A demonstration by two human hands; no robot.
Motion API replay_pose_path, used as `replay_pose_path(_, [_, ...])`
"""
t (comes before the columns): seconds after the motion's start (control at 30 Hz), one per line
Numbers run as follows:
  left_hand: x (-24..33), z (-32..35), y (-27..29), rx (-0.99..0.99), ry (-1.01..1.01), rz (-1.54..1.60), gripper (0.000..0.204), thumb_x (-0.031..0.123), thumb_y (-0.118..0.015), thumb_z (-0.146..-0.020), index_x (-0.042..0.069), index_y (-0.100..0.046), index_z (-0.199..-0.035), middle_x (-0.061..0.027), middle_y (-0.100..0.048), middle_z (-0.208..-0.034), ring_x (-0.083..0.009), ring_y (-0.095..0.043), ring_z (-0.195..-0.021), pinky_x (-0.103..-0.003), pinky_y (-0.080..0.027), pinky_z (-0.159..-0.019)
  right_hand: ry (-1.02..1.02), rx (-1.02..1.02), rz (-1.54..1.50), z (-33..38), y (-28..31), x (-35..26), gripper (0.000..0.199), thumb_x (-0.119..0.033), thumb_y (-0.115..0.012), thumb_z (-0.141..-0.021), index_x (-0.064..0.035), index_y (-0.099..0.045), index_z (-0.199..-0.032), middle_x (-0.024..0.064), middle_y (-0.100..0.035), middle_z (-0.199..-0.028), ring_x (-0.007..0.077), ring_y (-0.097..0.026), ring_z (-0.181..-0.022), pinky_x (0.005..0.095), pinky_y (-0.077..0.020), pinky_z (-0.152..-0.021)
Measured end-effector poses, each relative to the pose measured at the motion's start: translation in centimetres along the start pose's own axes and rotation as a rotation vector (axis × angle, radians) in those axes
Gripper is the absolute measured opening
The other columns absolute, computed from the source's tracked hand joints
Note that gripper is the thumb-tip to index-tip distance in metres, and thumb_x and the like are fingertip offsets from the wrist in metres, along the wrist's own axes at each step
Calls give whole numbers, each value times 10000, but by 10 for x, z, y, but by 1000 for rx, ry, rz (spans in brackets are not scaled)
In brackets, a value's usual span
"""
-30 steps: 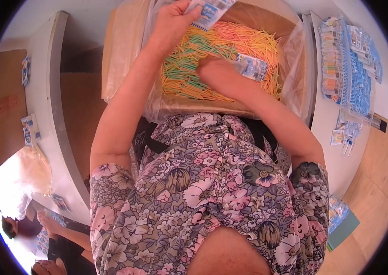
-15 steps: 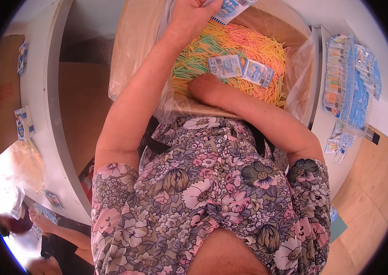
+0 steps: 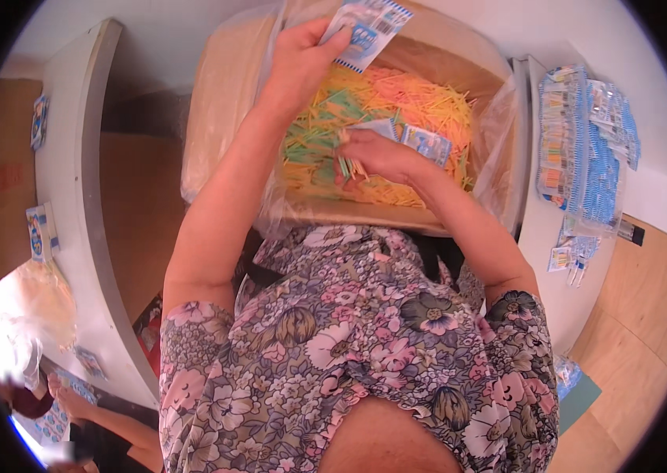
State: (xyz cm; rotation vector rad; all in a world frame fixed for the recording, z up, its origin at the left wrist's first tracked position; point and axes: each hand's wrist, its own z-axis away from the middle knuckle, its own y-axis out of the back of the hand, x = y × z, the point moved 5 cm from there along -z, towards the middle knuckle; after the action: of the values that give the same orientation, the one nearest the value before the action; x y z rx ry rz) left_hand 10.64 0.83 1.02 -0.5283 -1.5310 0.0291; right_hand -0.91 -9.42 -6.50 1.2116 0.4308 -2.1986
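The left hand [image 3: 299, 67] pinches a flat, barcoded blue-and-white packet [image 3: 363, 35]; the right hand [image 3: 377, 154] clutches thin, straight pastel sticks [image 3: 352, 167].

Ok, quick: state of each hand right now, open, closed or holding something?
Left hand: closed, pinching a blue-and-white printed sachet.
Right hand: closed, holding a small bunch of thin pastel sticks.

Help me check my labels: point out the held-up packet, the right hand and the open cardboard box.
Held-up packet [image 3: 367, 35], head view: middle of its printed face.
Right hand [image 3: 381, 154], head view: back of the hand.
Cardboard box [image 3: 445, 63], head view: its far inner wall.
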Motion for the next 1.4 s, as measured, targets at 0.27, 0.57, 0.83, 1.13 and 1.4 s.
replay_pose_path(0.27, [-8, 1, -5, -72, 147, 91, 183, 105, -568, -894, -27, -642, -998, -20, -660, -875, -65, -581, -742, -217, -465, -687, 113, 361, -859, -27, 107, 5, 153, -156, -466, -937, -24, -539, -956, 56, -558, -798, 198, -584, -736, 433, -549, -761])
replay_pose_path(0.57, [-21, 18, -24, -422, 415, -165, 191, 109, -635, -840, -15, -667, -981, -5, -653, -881, -83, -569, -795, -244, -450, -757, 489, 387, -921, 12, 88, -52, 352, -251, -542, -925, 13, -489, -1152, 127, -625, -1018, 230, -610, -946, 350, -512, -835])
replay_pose_path(0.83, [-18, 32, -45, -625, 239, -67, 180, 118, -664, -815, 0, -681, -950, 19, -637, -983, -62, -545, -884, -240, -441, -819, 590, 489, -669, 23, 61, -56, 248, -218, -562, -919, -50, -493, -1087, 59, -546, -978, 145, -553, -847, 271, -475, -723])
replay_pose_path(1.13, [-21, 43, -56, -662, 172, -227, 103, 83, -654, -817, 1, -684, -871, 24, -641, -774, -44, -549, -734, -237, -457, -683, 590, 619, -479, 51, 63, -50, 211, -217, -605, -882, -58, -538, -1002, 22, -549, -883, 98, -521, -756, 237, -447, -678])
replay_pose_path(1.4, [-19, 46, -69, -643, -217, -521, 72, 20, -656, -766, -8, -651, -833, -105, -641, -749, -172, -614, -716, -295, -482, -671, 348, 894, 402, 79, 74, -81, 227, -244, -650, -850, -21, -608, -832, 35, -613, -732, 82, -541, -692, 256, -449, -615])
